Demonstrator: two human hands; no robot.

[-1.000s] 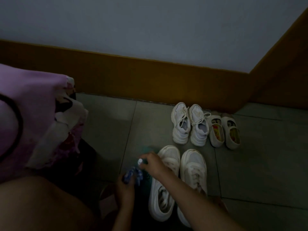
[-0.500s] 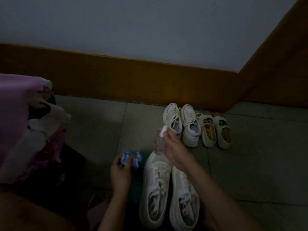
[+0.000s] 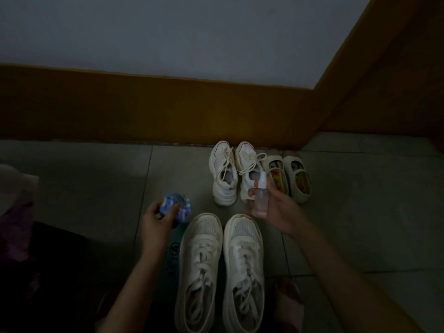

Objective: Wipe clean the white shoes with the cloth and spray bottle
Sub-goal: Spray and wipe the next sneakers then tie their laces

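Two white lace-up shoes stand side by side on the floor in front of me, the left shoe [image 3: 199, 267] and the right shoe [image 3: 243, 270], toes pointing away. My right hand [image 3: 276, 210] grips a small clear spray bottle [image 3: 260, 195] with a white cap, held upright just above the right shoe's toe. My left hand [image 3: 157, 223] holds a bunched blue-and-white cloth [image 3: 175, 207] to the left of the left shoe's toe. The room is dim.
A second pair of white sneakers [image 3: 236, 173] and a pair of beige slip-ons [image 3: 289, 175] stand near the brown skirting [image 3: 144, 104]. A dark green item [image 3: 171, 258] lies left of the near shoes. Pink fabric [image 3: 14, 203] sits at far left on the grey tile floor [image 3: 96, 188].
My right hand lifted the spray bottle from beside the left shoe and carried it right, above the right shoe's toe. The left hand with the cloth rose slightly. The view shifted.
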